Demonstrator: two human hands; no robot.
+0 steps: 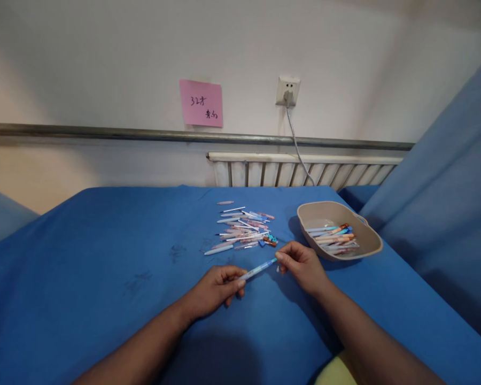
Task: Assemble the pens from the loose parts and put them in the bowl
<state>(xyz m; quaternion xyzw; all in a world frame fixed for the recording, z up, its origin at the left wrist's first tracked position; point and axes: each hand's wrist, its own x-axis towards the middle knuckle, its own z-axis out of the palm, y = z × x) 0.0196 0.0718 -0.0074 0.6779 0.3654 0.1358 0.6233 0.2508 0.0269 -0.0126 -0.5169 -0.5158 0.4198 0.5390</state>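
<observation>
Between my two hands is a light blue pen [258,269], tilted up toward the right. My left hand [215,289] pinches its lower left end between thumb and fingers. At the other end, my right hand [302,266] closes thumb and fingertips on the blue-green tip. Just beyond my hands lies a loose pile of pen parts [240,230], with pale barrels, thin refills and small blue and brown pieces. Right of my right hand stands a beige basket [369,243] holding several assembled-looking pens [332,239] in blue, orange and white.
A blue cloth [124,240] covers the table. Behind it are a white radiator [264,171], a metal rail [144,133], a pink note [201,103] and a wall socket [287,91] with a plugged-in cord. A blue curtain [444,155] hangs at the right.
</observation>
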